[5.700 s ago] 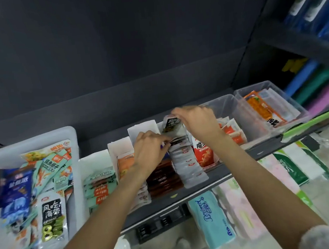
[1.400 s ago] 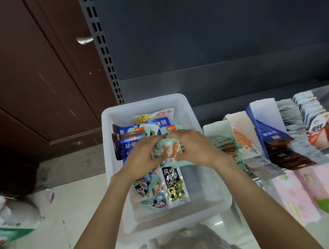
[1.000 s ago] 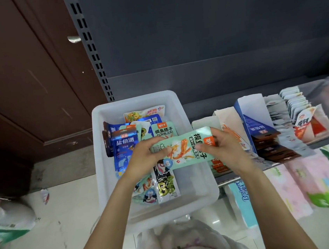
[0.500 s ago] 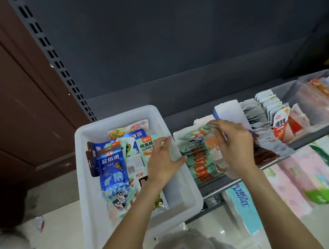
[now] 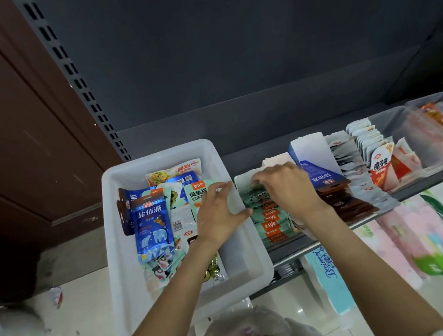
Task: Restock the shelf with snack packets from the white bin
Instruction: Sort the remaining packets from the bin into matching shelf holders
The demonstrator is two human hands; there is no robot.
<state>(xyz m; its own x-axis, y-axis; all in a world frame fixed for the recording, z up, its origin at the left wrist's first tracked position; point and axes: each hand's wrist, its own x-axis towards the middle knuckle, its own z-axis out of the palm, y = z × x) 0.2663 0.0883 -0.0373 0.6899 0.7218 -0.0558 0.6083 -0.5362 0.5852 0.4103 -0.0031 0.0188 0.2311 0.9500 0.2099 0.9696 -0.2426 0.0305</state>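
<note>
Under the right hand, whose curled fingers press down on the back of the row, mint-green snack packets lie overlapped in a white display carton on the shelf; whether those fingers pinch one packet cannot be told. Each packet's long axis runs across the shelf, and the row itself runs from the fingers forward to the shelf's front edge, orange logo tabs facing up. Just left of that grip, the left hand rests with fingers spread and straight on the right wall of the white bin. Beneath its palm lies another mint-green packet reading 摸鱼搭. Further left in the bin a blue packet stands lengthwise toward the camera, printed 盐值派. Right of the grip, a red-and-white packet reads 魔芋爽; below the shelf a teal tissue pack reads Baimei.
</note>
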